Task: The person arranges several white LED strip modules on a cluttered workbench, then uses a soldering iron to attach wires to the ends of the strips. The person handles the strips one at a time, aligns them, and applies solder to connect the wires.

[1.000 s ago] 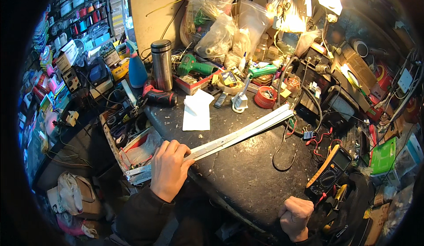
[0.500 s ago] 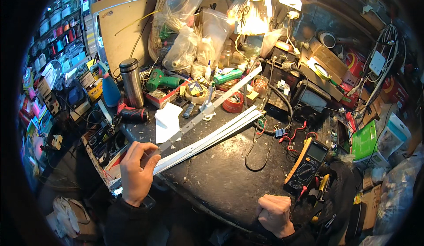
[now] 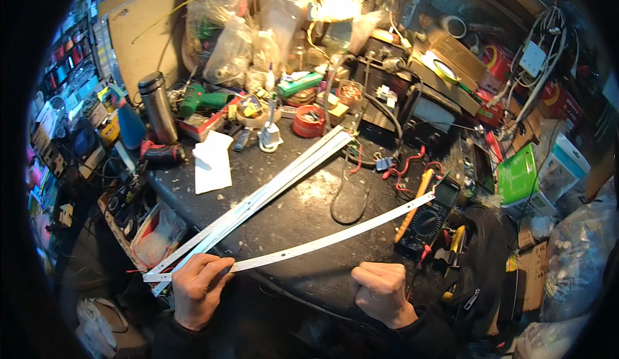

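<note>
At the near left of the workbench, my left hand (image 3: 198, 289) pinches the near end of a long white LED strip (image 3: 335, 236). The strip bows slightly and slants up to the right, its far end over the multimeter (image 3: 425, 220). Small dark marks run along it. A bundle of similar white strips (image 3: 258, 201) lies diagonally on the bench behind my left hand, its near ends past the bench edge. Above the front edge, my right hand (image 3: 383, 292) is closed in a fist, apart from the strip. Whatever it may hold is hidden.
White paper (image 3: 213, 162), a steel flask (image 3: 158, 109), a green power tool (image 3: 203, 100) and a red round container (image 3: 309, 120) stand toward the back left. A dark cable loop (image 3: 351, 220) lies mid-bench. Right of the multimeter are a black bag (image 3: 483, 262) and a green box (image 3: 518, 175).
The strip in my left hand has swung from pointing toward the back, over the bundle, down to the right across the bench. My right fist has moved slightly up and left; the view has shifted.
</note>
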A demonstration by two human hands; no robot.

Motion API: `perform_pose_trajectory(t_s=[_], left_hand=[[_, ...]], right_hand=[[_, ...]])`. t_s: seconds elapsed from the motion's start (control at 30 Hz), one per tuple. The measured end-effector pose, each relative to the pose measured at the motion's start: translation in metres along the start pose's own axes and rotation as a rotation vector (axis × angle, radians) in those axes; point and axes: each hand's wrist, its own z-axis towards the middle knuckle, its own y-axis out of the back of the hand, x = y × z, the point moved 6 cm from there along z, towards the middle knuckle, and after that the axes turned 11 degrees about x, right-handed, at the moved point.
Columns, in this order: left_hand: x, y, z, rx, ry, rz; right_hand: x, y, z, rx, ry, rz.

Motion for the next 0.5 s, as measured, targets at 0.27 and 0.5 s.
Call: perform_pose_trajectory(t_s=[0.27, 0.5], left_hand=[[0.01, -0.014, -0.006, 0.034, 0.041, -0.007], [0.013, 0.0, -0.018, -0.043, -0.163, -0.042]], right_hand=[[-0.015, -0.006, 0.001, 0.042, -0.183, 0.164], [-0.014, -0.032, 0.012, 0.078, -0.492, 1.047]])
